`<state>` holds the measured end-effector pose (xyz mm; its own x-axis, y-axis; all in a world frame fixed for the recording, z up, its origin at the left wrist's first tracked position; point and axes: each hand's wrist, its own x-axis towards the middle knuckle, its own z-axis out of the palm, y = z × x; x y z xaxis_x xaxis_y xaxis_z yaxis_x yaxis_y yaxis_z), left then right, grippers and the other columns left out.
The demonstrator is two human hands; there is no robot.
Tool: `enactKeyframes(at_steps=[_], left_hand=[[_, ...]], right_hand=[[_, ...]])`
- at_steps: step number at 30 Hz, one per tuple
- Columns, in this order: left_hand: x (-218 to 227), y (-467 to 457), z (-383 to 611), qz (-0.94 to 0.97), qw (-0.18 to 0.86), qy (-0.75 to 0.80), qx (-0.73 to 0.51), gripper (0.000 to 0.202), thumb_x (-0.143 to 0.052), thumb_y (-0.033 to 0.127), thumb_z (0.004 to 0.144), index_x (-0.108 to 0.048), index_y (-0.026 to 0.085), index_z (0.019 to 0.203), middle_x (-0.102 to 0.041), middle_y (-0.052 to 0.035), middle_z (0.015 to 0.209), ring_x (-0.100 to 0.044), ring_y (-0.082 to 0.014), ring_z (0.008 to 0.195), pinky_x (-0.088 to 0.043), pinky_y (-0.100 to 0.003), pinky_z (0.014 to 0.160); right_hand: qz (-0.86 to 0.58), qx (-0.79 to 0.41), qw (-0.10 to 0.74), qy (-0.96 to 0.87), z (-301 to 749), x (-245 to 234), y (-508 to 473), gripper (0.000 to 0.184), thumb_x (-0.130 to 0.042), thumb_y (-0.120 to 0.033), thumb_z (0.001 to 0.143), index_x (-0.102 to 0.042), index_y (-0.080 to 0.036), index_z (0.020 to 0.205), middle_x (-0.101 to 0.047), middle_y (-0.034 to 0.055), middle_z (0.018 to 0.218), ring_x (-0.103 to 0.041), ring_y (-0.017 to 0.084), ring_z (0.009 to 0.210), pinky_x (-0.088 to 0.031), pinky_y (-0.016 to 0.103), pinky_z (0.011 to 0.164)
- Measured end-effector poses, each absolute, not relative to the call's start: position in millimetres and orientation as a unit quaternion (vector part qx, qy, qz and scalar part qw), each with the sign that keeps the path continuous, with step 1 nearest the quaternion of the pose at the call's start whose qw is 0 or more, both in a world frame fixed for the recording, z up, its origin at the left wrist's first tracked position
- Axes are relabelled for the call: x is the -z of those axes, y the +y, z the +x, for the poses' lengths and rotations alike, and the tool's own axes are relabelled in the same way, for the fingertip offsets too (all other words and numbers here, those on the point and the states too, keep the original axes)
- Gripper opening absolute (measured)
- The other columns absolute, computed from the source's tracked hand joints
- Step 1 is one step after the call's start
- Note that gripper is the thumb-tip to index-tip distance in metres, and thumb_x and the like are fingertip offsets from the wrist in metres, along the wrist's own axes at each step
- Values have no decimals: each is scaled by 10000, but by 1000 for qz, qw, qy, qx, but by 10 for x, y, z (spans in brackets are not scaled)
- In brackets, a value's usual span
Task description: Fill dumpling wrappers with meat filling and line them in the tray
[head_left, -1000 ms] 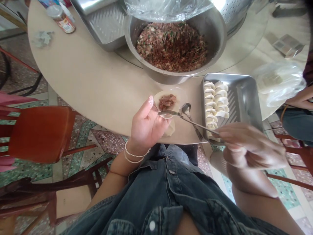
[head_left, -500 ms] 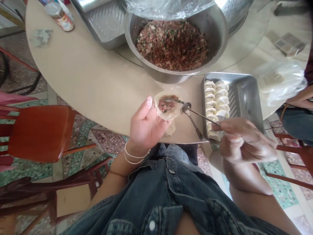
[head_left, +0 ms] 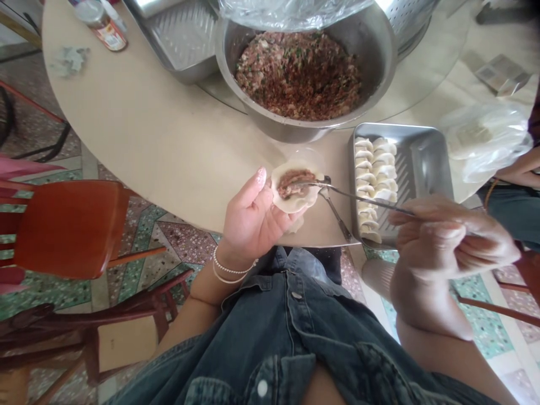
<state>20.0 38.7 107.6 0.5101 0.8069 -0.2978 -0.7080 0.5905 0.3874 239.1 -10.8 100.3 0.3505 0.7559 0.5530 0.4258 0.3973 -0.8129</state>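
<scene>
My left hand (head_left: pixel 253 216) cups a round dumpling wrapper (head_left: pixel 295 199) with a lump of minced filling on it, held just over the table's near edge. My right hand (head_left: pixel 447 236) is closed round the handle of a metal spoon (head_left: pixel 354 196); the spoon's bowl rests on the filling in the wrapper. A second spoon (head_left: pixel 335 211) lies on the table just below it. A big steel bowl of minced filling (head_left: pixel 299 73) stands behind the wrapper.
A steel tray (head_left: pixel 426 169) with two rows of folded dumplings (head_left: pixel 373 180) sits at the right. Another tray (head_left: pixel 181 39), a jar (head_left: pixel 103 25) and plastic bags (head_left: pixel 485 138) lie on the round table (head_left: pixel 147 135). Another person's arm (head_left: pixel 521 169) shows at far right. Wooden chairs (head_left: pixel 63 225) stand at the left.
The spoon's bowl moved from my left palm up onto the filling. My right hand drew back to the right along the handle. The wrapper has curled slightly in my left hand.
</scene>
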Motion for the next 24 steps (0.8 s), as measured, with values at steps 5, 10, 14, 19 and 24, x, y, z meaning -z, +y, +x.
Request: enactKeyframes(at_steps=[5, 10, 14, 19, 24], left_hand=[[-1092, 380, 197, 111, 866, 224, -432, 551, -225, 450, 988, -568, 90, 1225, -701, -102, 1190, -433, -273, 1384, -328, -486, 1181], [-1092, 384, 201, 110, 867, 219, -433, 561, -256, 442, 982, -530, 57, 1284, -627, -141, 1316, -355, -303, 1427, -293, -501, 1193], [-1088, 385, 206, 110, 861, 227, -442, 544, -290, 432, 979, -523, 56, 1296, -613, -144, 1335, -346, -308, 1431, -293, -497, 1194], [-1083, 391, 216, 102, 860, 236, -440, 540, -266, 419, 984, -475, 94, 1360, -583, -114, 1380, -311, -298, 1449, -284, -519, 1194], [-1069, 393, 236, 129, 842, 252, -459, 486, -290, 395, 977, -573, 120, 1260, -669, -108, 1250, -416, -296, 1395, -340, -511, 1169]], right_hand=[[-487, -67, 643, -588, 2347, -1016, -66, 135, -616, -399, 880, -740, -346, 892, -668, -43, 670, -648, 144, 597, -527, 372, 575], [-458, -78, 627, -625, 2358, -988, -39, 140, -612, -385, 885, -729, -312, 866, -652, -43, 635, -649, 133, 579, -524, 326, 515], [-484, -62, 648, -585, 2343, -1019, -51, 138, -594, -396, 900, -720, -341, 887, -635, -54, 662, -600, 97, 550, -495, 293, 493], [-484, -81, 626, -605, 2324, -1047, -63, 119, -599, -363, 901, -717, -356, 915, -658, -61, 699, -630, 111, 616, -525, 309, 560], [-483, -107, 627, -602, 2298, -1096, -74, 106, -613, -413, 879, -716, -411, 905, -644, -65, 650, -605, 123, 544, -509, 335, 513]])
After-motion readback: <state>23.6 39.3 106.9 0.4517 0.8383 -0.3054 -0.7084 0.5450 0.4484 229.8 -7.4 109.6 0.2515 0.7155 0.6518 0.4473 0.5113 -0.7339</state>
